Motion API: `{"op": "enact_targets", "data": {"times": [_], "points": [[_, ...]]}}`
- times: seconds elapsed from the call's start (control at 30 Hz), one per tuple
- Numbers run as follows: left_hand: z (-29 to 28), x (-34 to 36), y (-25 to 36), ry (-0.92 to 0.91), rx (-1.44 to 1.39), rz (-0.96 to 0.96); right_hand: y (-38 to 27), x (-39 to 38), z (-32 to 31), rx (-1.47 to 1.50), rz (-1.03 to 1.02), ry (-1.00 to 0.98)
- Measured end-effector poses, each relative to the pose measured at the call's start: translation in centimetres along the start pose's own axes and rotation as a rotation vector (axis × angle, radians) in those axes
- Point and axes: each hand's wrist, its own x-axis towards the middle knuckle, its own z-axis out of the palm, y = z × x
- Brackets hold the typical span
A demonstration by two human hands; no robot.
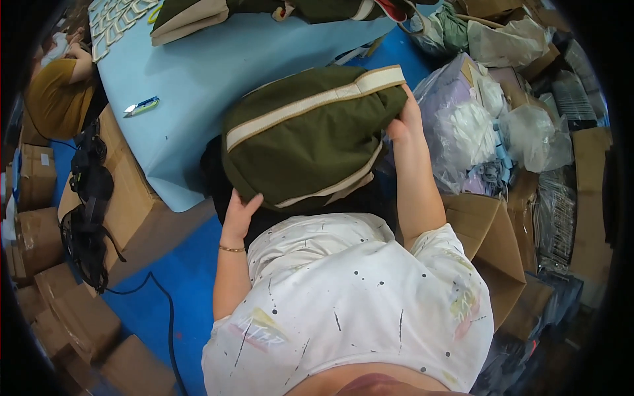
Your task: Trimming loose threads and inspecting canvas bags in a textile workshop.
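Observation:
An olive green fabric bag with cream webbing strips rests over my lap, at the near edge of the pale blue table. My left hand grips its lower left corner, thumb on the near side and the other fingers mostly hidden behind the cloth. At the upper right end, my right hand holds the bag beside the cream strap; its fingertips are partly hidden by the fabric. Away from both hands, a pair of thread snips with blue-green handles lies on the table.
More green and cream bags lie across the far side of the table. Cream frame-like pieces sit at far left, near another person. Plastic-wrapped bundles and cardboard boxes crowd the right. A black cable crosses the blue floor.

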Motion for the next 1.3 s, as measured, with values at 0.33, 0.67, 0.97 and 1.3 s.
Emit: {"op": "enact_targets", "data": {"times": [0.33, 0.67, 0.97, 1.3], "points": [[0.9, 3.2, 8.9, 0.198, -0.457, 0.005, -1.7, -2.1, 1.4, -0.372, -0.265, -0.488], [-3.2, 4.2, 6.1, 0.149, -0.674, -0.196, -0.6, -1.9, 0.0, -0.522, -0.25, -0.359], [-2.8, 0.5, 7.7, 0.22, -0.431, -0.139, 0.0, -2.7, -2.6, -0.639, -0.023, -0.232], [-3.5, -2.9, 5.9, 0.379, -0.172, -0.146, 5.7, -4.8, -7.2, -2.283, -0.993, -0.162]]}}
